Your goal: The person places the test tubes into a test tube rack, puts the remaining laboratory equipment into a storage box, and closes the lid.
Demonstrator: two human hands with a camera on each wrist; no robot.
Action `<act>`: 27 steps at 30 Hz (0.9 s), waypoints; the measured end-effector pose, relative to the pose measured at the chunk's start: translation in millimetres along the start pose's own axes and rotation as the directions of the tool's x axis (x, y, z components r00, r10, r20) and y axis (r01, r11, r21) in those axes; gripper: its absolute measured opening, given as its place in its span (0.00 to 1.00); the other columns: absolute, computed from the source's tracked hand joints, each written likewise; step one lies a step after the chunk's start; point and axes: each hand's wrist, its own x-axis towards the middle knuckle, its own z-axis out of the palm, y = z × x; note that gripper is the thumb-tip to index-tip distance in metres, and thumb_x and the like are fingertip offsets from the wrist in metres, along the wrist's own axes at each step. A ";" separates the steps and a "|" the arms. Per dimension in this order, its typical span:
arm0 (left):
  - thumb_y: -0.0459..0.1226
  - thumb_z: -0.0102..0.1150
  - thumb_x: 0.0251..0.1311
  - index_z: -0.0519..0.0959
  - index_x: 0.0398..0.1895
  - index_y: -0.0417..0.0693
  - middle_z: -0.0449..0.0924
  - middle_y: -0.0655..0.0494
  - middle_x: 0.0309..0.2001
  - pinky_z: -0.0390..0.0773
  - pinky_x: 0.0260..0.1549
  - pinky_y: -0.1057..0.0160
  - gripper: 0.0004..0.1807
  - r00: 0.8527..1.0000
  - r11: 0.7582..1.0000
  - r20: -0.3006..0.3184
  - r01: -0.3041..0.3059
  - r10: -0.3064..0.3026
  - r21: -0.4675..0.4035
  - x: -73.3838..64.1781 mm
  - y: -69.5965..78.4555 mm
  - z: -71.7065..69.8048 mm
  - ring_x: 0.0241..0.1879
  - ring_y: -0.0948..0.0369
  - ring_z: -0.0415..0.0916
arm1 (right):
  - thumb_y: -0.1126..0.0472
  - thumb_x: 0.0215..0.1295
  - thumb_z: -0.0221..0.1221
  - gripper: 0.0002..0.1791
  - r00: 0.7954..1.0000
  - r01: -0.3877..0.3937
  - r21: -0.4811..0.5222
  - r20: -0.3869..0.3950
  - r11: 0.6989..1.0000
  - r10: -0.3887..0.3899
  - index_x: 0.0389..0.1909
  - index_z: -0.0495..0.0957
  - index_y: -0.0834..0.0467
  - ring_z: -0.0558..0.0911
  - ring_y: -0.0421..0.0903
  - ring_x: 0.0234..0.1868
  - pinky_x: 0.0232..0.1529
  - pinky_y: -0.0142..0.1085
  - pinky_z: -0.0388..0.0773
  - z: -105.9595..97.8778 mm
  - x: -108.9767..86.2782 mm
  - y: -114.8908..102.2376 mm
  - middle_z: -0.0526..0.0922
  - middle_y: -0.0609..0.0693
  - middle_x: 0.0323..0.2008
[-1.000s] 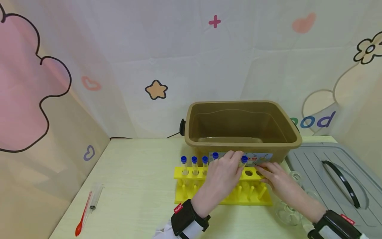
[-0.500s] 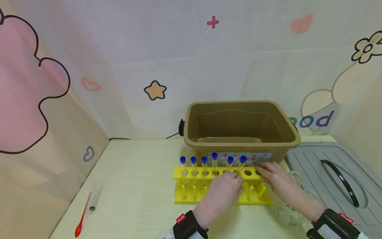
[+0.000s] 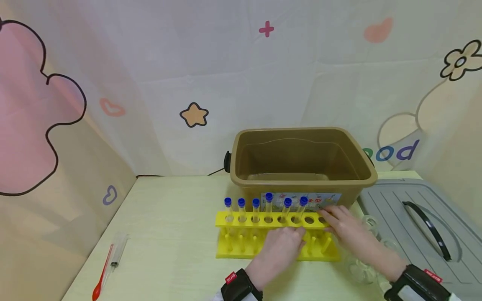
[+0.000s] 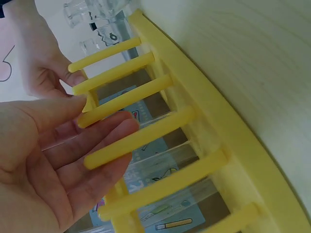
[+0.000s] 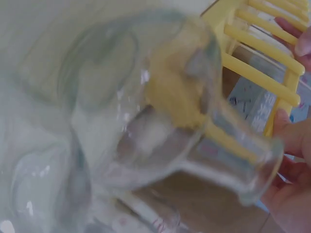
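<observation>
The yellow test tube rack (image 3: 241,223) stands before me with several blue-capped test tubes (image 3: 269,204) in its top rail; two toward the right lean. My left hand (image 3: 280,247) is at the rack's front, below that rail. In the left wrist view, its extended fingers (image 4: 114,128) reach among the pegs (image 4: 146,138) close to a clear tube, thumb apart from them; contact with the tube is unclear. My right hand (image 3: 350,230) grips the rail's right end. Its thumb (image 5: 283,127) presses the rail in the right wrist view, the other fingers partly hidden behind.
Behind the rack is a brown bin (image 3: 301,182). A grey lid (image 3: 395,221) with a black handle lies at right. Clear glass flasks (image 5: 141,97) stand near my right forearm. At left lie a red bulb-ended stick (image 3: 101,276) and a clear syringe (image 3: 118,253).
My left hand has moved down from the caps of the tubes to below the top rail, uncovering the tubes. The right hand has stayed on the rack's right end.
</observation>
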 end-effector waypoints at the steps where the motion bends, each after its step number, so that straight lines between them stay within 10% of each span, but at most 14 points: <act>1: 0.43 0.60 0.56 0.76 0.27 0.51 0.71 0.64 0.18 0.58 0.08 0.76 0.07 1.000 1.000 -0.001 0.002 -0.002 0.000 -0.8 -0.6 1.2 0.15 0.70 0.67 | 0.70 0.41 0.68 0.25 1.000 0.003 -0.004 0.004 1.000 -0.003 0.44 0.75 0.70 0.73 0.56 0.39 0.39 0.46 0.74 0.6 0.2 -1.7 0.74 0.61 0.41; 10: 0.35 0.57 0.57 0.73 0.19 0.51 0.65 0.63 0.15 0.58 0.07 0.74 0.09 1.000 1.000 0.004 -0.012 0.012 0.012 -9.0 -7.6 5.7 0.13 0.68 0.64 | 0.69 0.44 0.68 0.26 0.999 -0.023 0.049 0.035 0.999 0.021 0.47 0.73 0.69 0.72 0.55 0.42 0.40 0.45 0.74 3.6 1.0 -9.5 0.73 0.60 0.42; 27: 0.32 0.55 0.54 0.73 0.34 0.42 0.68 0.55 0.18 0.67 0.12 0.69 0.05 0.982 0.998 0.184 0.036 -0.045 0.053 -36.8 -30.9 -2.3 0.20 0.61 0.69 | 0.63 0.50 0.66 0.25 0.997 -0.056 0.173 0.058 0.983 0.047 0.49 0.72 0.69 0.74 0.55 0.44 0.43 0.47 0.72 15.8 15.7 -35.5 0.75 0.59 0.44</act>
